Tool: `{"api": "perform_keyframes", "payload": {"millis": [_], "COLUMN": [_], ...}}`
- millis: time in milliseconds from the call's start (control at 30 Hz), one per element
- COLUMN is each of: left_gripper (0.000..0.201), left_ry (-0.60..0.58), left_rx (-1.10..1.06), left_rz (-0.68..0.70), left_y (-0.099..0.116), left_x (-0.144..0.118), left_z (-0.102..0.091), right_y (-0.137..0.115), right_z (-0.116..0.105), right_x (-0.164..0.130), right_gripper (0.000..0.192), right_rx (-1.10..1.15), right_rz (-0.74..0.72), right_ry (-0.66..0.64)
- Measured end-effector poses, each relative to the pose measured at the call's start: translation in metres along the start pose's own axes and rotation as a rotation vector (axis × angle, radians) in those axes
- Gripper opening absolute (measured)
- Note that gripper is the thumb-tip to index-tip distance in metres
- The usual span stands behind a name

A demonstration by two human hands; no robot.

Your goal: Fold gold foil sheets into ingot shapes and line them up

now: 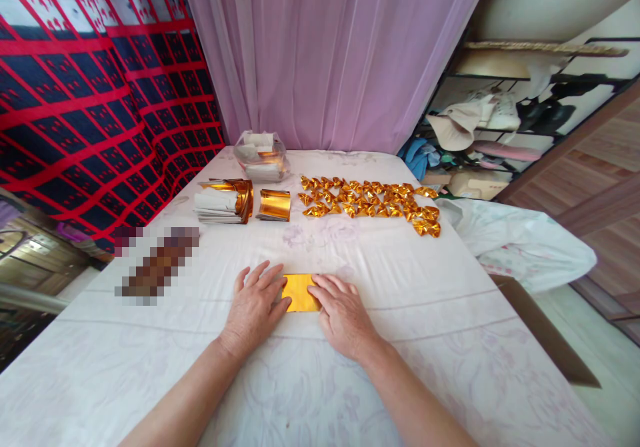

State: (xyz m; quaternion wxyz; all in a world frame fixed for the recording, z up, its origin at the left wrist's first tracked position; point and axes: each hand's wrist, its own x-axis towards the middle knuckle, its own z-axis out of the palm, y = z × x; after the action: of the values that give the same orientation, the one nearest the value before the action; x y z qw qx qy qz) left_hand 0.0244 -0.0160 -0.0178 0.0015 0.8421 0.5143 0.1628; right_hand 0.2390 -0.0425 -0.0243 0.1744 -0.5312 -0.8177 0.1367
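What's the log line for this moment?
left grip: touching left end of gold sheet | right grip: touching its right end | sheet: on white table cover | beyond: folded gold pieces, foil stacks, filled clear bag

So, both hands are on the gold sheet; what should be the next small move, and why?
Probably, the right hand should fold its end of the gold sheet inward while the left hand steadies the other: the sheet looks flat, each hand touches one end, and folded gold pieces lie beyond.
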Motion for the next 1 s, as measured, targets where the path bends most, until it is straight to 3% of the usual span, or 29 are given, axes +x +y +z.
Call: {"api": "perform_keyframes", "payload": {"millis": [200, 667, 1000], "left_gripper": [0.025, 0.035, 0.035], "left_ry": [-0.036, 0.096, 0.041], "left_rx": [-0.062, 0.045, 0.01], "left_rz": [0.075, 0.131, 0.073], "left_y": [0.006, -0.007, 0.0], "left_x": [0.005, 0.002, 0.006], "left_z": [0.001, 0.013, 0.008], "right_y": [-0.002, -0.004, -0.006], "right_z": [-0.002, 0.001, -0.001], "right_x": [0.001, -0.002, -0.002], "right_gripper": [0.055, 0.055, 0.056], "right_rx": [0.023, 0.041, 0.015], "right_rz": [0.007, 0.039, 0.058], "right_ry": [-0.011, -0.036, 0.001]}}
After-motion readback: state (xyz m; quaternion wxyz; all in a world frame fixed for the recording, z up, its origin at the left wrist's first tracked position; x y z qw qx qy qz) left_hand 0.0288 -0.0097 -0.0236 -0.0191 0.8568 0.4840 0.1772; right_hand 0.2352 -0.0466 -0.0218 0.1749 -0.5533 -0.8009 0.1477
